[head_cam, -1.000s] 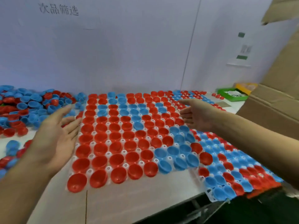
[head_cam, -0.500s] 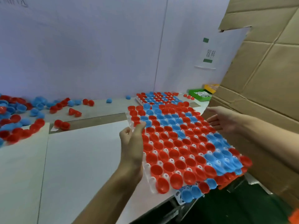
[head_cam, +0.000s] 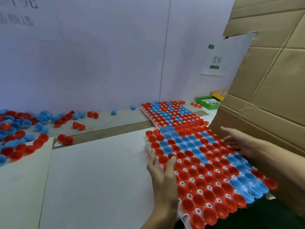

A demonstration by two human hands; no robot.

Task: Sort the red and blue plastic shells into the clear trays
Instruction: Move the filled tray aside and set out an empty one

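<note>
Here, at far left, a loose heap of shells (head_cam: pixel 19 134) is spread over the table (head_cam: pixel 99 171) — red and blue mixed, unsorted, with strays trailing along the back wall (head_cam: pixel 99 55). It is presumably kept there as the supply, within reach of the left arm.

Centre: bare white tabletop, a brown strip running across it; probably space kept free for a tray.

Right of centre: the filled tray (head_cam: pixel 206 164) is held at its left edge by the left hand (head_cam: pixel 162 172) — thumb laid over the rim onto the shells, fingers curled at the edge beside it. The tray lies partly on a second filled tray (head_cam: pixel 166 113) behind it and overhangs the table's near corner; a stack of full trays seems to be intended.

Further right: the right hand (head_cam: pixel 239 142) is at the tray's far edge, fingers straight and spread, nothing gripped; whether the edge is touched cannot be told. Steadying is judged the purpose.

Far right: a cardboard sheet (head_cam: pixel 267 90) leans close. Behind it a green bin (head_cam: pixel 208 102) and a yellow bin (head_cam: pixel 220 94); a paper label (head_cam: pixel 216 61) is fixed to the wall.
</note>
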